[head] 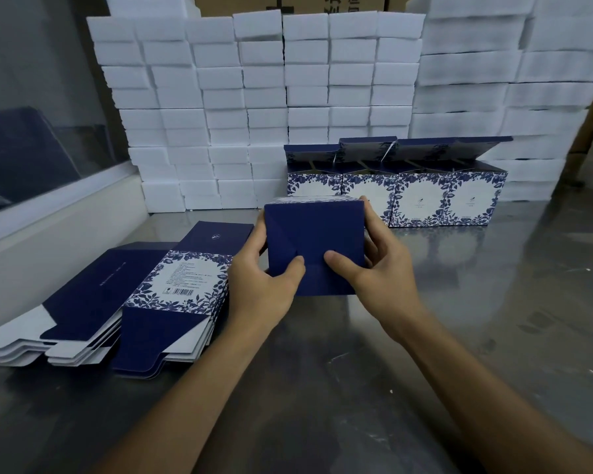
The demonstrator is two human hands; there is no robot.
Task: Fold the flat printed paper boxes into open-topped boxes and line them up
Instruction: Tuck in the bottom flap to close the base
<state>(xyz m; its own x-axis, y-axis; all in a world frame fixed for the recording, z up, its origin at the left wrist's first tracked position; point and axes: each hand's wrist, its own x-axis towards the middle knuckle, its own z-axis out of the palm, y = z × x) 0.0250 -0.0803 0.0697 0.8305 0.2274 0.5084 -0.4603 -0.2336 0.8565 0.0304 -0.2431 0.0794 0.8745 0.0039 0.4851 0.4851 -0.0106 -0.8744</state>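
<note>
I hold a folded box [314, 234] in front of me with its dark blue bottom flaps turned toward the camera. My left hand [264, 285] grips its left side, thumb pressing on the bottom flaps. My right hand [377, 268] grips the right side, its thumb also on the flaps. Behind it, a row of several folded blue-and-white floral boxes [418, 196] stands with lids up. A stack of flat printed boxes [172, 289] lies on the left of the table.
The steel table [459, 319] carries a second pile of flat blanks [65, 313] at the far left. A wall of stacked white foam blocks [254, 97] runs along the back. A white ledge with a glass pane [48, 206] borders the left.
</note>
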